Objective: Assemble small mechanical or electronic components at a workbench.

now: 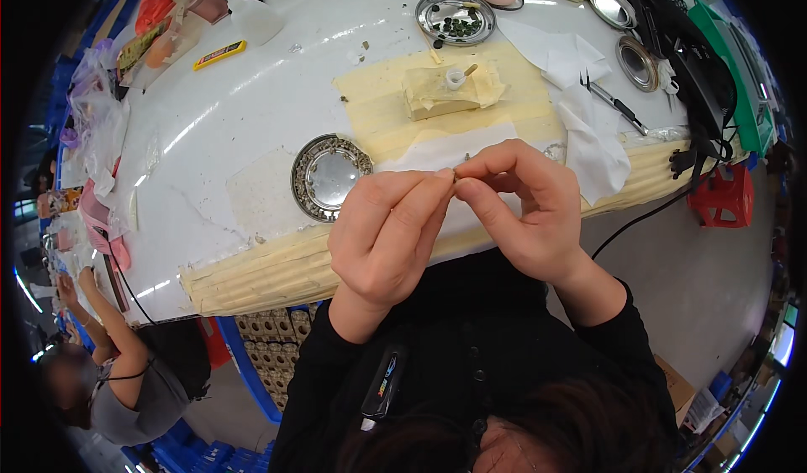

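My left hand [382, 233] and my right hand [530, 212] meet above the near edge of the table. Both are closed in a pinch, fingertips almost touching. Between them is a tiny brownish piece [455, 175], mostly hidden by the fingers and too small to name. Just left of my left hand sits a round metal dish [330, 179] with many small grey-brown pieces along its rim. White paper [492, 135] lies beneath and beyond my hands. Farther back stands a block wrapped in yellow tape [437, 103], bearing a small white cup [455, 78] with a stick beside it.
At the back is a metal dish [424, 29] of dark green pieces. To the right lie crumpled white cloth [598, 158] and a pronged tool with a black handle [620, 107]. A yellow box [220, 55] is at left. Another person [134, 389] works at far left.
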Action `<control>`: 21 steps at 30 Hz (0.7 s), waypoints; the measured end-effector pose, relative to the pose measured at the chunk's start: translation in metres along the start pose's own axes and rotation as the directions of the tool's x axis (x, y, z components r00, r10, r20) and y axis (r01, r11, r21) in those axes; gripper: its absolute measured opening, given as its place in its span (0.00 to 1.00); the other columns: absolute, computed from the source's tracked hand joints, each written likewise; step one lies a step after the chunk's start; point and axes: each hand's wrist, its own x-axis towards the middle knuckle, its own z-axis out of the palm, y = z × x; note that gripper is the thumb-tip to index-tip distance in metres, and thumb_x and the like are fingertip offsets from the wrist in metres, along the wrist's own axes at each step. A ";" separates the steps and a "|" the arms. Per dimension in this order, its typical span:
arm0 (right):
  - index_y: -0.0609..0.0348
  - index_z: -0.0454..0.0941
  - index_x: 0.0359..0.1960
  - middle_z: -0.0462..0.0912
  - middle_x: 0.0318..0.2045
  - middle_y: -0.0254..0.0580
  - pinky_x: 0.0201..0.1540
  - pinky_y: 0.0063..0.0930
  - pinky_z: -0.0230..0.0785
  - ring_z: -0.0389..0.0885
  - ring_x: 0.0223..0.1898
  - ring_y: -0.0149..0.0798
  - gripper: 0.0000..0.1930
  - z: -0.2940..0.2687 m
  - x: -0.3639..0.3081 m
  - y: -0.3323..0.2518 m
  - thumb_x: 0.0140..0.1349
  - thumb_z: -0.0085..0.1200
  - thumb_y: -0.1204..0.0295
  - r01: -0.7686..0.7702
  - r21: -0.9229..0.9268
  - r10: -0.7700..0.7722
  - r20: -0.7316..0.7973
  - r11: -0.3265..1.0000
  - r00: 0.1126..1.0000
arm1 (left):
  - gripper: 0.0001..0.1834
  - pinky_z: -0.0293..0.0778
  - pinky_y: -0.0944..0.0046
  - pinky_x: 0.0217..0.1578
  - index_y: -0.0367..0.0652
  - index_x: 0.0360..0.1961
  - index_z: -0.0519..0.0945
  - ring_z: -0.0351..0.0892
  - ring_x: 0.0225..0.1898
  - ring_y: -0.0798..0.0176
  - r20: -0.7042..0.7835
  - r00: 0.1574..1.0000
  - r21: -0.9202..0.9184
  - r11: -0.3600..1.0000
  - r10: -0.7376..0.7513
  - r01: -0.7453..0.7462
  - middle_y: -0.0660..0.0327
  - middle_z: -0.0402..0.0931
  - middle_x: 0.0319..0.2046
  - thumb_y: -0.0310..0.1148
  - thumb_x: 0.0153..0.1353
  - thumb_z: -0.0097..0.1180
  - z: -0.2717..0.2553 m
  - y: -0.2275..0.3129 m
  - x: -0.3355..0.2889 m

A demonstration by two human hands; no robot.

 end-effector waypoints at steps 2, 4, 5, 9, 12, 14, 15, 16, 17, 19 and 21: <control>0.67 0.78 0.35 0.81 0.29 0.38 0.34 0.20 0.77 0.81 0.32 0.26 0.04 -0.002 0.001 -0.006 0.61 0.58 0.78 -0.174 0.167 0.166 0.058 0.970 0.984 | 0.16 0.73 0.66 0.27 0.33 0.35 0.82 0.79 0.29 0.59 0.013 1.000 -0.033 0.999 -0.006 0.007 0.56 0.80 0.30 0.16 0.41 0.66 -0.002 0.000 0.001; 0.67 0.77 0.35 0.81 0.30 0.37 0.35 0.19 0.77 0.81 0.33 0.25 0.05 -0.005 0.002 -0.009 0.63 0.56 0.76 -0.303 0.296 0.276 0.129 0.906 0.952 | 0.15 0.73 0.67 0.27 0.33 0.35 0.83 0.79 0.29 0.60 0.024 1.000 -0.071 0.997 -0.012 0.013 0.57 0.80 0.30 0.16 0.42 0.66 -0.003 -0.001 0.001; 0.67 0.77 0.36 0.81 0.30 0.37 0.36 0.19 0.77 0.81 0.33 0.25 0.05 -0.007 0.002 -0.009 0.64 0.56 0.76 -0.345 0.345 0.306 0.162 0.873 0.938 | 0.15 0.73 0.67 0.27 0.33 0.35 0.83 0.79 0.29 0.60 0.031 0.999 -0.088 0.996 -0.021 0.024 0.57 0.80 0.30 0.16 0.42 0.66 -0.004 -0.001 0.001; 0.68 0.75 0.38 0.81 0.32 0.39 0.39 0.21 0.77 0.82 0.34 0.28 0.05 -0.012 0.004 -0.010 0.67 0.51 0.77 -0.397 0.400 0.311 0.265 0.826 0.913 | 0.15 0.73 0.67 0.27 0.34 0.35 0.83 0.79 0.29 0.60 0.033 0.999 -0.100 0.994 -0.040 0.043 0.58 0.80 0.30 0.16 0.42 0.66 -0.004 0.000 0.002; 0.68 0.75 0.38 0.81 0.31 0.39 0.39 0.21 0.77 0.82 0.33 0.28 0.06 -0.014 0.005 -0.011 0.67 0.50 0.75 -0.311 0.199 0.262 0.239 0.929 0.935 | 0.14 0.73 0.66 0.27 0.34 0.34 0.83 0.79 0.29 0.60 0.039 0.999 -0.081 0.996 -0.034 0.037 0.58 0.80 0.30 0.16 0.42 0.66 -0.003 -0.001 0.000; 0.68 0.76 0.36 0.81 0.30 0.38 0.37 0.20 0.77 0.82 0.33 0.26 0.07 -0.016 0.005 -0.011 0.67 0.52 0.74 -0.360 0.260 0.298 0.252 0.896 0.921 | 0.14 0.73 0.66 0.27 0.34 0.34 0.83 0.79 0.29 0.60 0.054 0.998 -0.088 0.995 -0.031 0.035 0.58 0.80 0.30 0.17 0.42 0.66 -0.003 -0.001 0.000; 0.68 0.77 0.35 0.82 0.29 0.37 0.36 0.19 0.77 0.81 0.32 0.25 0.07 -0.017 0.006 -0.010 0.66 0.53 0.74 -0.384 0.290 0.314 0.259 0.877 0.913 | 0.14 0.73 0.67 0.27 0.35 0.34 0.83 0.79 0.29 0.60 0.062 0.998 -0.096 0.995 -0.030 0.036 0.58 0.80 0.30 0.17 0.42 0.66 -0.003 -0.001 0.000; 0.67 0.77 0.36 0.82 0.29 0.37 0.36 0.20 0.77 0.81 0.32 0.25 0.08 -0.018 0.007 -0.011 0.66 0.53 0.73 -0.420 0.323 0.333 0.292 0.848 0.896 | 0.14 0.73 0.67 0.27 0.35 0.34 0.83 0.79 0.29 0.60 0.071 0.997 -0.103 0.994 -0.028 0.035 0.57 0.80 0.30 0.17 0.42 0.67 -0.004 -0.001 0.001; 0.67 0.77 0.36 0.82 0.29 0.38 0.36 0.20 0.77 0.81 0.32 0.26 0.08 -0.020 0.008 -0.011 0.67 0.53 0.72 -0.456 0.354 0.350 0.326 0.817 0.878 | 0.14 0.73 0.67 0.27 0.35 0.34 0.83 0.79 0.29 0.60 0.071 0.997 -0.131 0.990 -0.039 0.048 0.58 0.79 0.30 0.17 0.43 0.67 -0.005 -0.001 0.002; 0.66 0.77 0.37 0.82 0.28 0.38 0.36 0.21 0.77 0.82 0.31 0.26 0.09 -0.021 0.009 -0.010 0.67 0.53 0.71 -0.524 0.428 0.369 0.396 0.737 0.841 | 0.13 0.73 0.67 0.27 0.36 0.34 0.83 0.79 0.29 0.61 0.074 0.995 -0.187 0.980 -0.061 0.074 0.58 0.79 0.30 0.17 0.44 0.67 -0.007 -0.001 0.002; 0.65 0.77 0.39 0.82 0.28 0.38 0.35 0.21 0.77 0.82 0.31 0.27 0.09 -0.020 0.008 -0.008 0.67 0.53 0.69 -0.585 0.507 0.370 0.466 0.633 0.804 | 0.13 0.73 0.68 0.27 0.36 0.35 0.84 0.78 0.29 0.62 0.082 0.991 -0.272 0.954 -0.105 0.124 0.58 0.80 0.30 0.16 0.44 0.67 -0.009 -0.001 0.002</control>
